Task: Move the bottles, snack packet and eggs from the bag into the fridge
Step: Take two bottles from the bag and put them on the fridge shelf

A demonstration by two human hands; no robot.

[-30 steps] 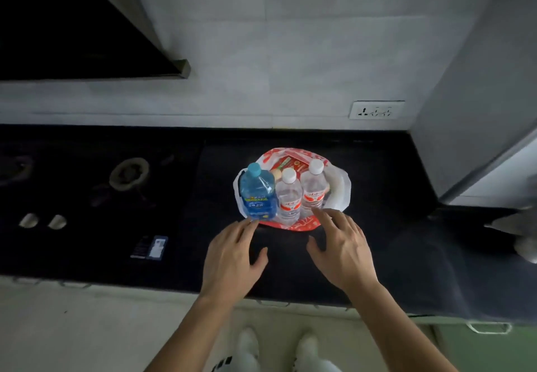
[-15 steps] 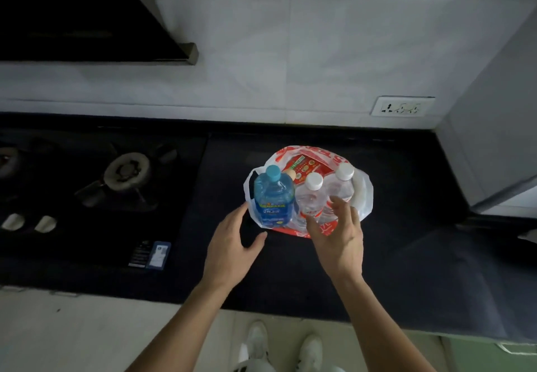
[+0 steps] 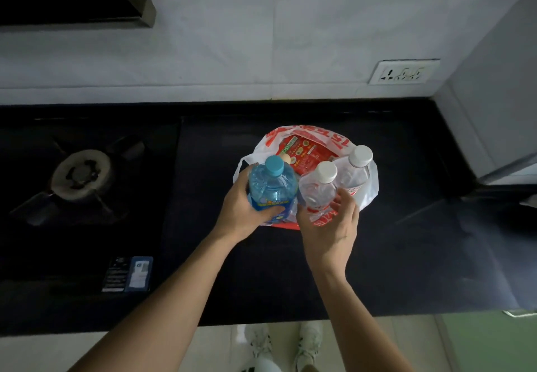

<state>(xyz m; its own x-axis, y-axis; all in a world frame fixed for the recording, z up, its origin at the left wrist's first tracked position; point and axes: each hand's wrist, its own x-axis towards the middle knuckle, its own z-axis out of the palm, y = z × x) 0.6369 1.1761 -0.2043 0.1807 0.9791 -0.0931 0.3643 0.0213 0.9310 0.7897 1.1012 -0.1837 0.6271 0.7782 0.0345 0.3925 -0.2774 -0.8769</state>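
Blue bottle [image 3: 268, 190], teal cap, gripped by left hand [image 3: 238, 211]; right hand [image 3: 329, 229] clasps white-capped clear bottle [image 3: 316, 191].

Close head-worn view down onto bag [image 3: 370, 188]

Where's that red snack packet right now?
In the head view, the flat red snack packet lies in the white-and-red plastic bag on the black counter, just right of centre, behind the blue plastic bottle and the nearer clear white-capped bottle.

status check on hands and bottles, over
Left hand grips blue bottle. Right hand wraps nearer clear bottle. Other clear bottle, snack packet in bag. Nothing in the way.
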